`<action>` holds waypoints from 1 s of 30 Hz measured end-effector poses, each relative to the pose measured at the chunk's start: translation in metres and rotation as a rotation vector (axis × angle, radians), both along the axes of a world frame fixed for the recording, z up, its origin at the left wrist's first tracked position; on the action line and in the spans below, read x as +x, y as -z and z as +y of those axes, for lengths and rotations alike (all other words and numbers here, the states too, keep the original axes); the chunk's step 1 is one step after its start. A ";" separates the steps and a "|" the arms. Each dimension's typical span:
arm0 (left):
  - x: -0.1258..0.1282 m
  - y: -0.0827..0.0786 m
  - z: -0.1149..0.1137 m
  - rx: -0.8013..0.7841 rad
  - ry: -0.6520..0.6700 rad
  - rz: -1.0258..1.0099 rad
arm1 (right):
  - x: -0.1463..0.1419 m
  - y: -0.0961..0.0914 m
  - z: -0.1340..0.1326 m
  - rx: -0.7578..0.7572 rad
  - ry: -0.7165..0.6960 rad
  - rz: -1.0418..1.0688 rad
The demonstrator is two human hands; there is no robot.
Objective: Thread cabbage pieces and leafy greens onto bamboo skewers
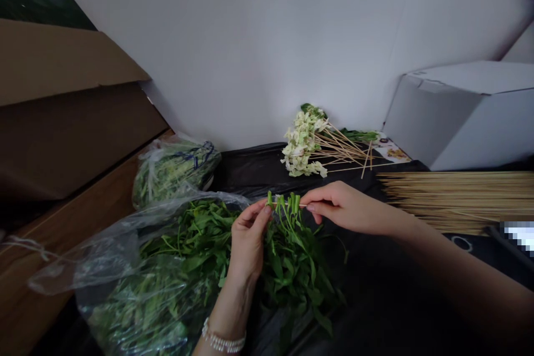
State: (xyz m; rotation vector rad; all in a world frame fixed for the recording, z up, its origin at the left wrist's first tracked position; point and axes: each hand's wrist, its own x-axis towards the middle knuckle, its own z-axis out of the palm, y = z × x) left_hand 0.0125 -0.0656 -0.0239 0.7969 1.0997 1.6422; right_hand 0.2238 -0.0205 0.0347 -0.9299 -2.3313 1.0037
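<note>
A thin wooden skewer [303,206] runs sideways between my two hands, with several cut green stems [294,201] threaded side by side on it. Leaves [292,272] hang down below the stems. My left hand [249,236] pinches a stem at the skewer's left end between thumb and fingers. Closed around the right part of the skewer are the thumb and fingers of my right hand [348,207]. Beside my left hand lies an open clear plastic bag [108,250] full of leafy greens [196,233].
Filled skewers with pale green-white pieces [304,144] lie against the white wall. Bare skewers [459,194] are bundled at right, below a white box [463,111]. At left are a second bag of greens [171,169] and a cardboard box [70,122]. Black plastic sheeting [250,164] covers the surface.
</note>
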 end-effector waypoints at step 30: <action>0.002 0.001 -0.002 0.009 0.118 0.008 | -0.012 0.015 -0.003 -0.042 0.031 0.047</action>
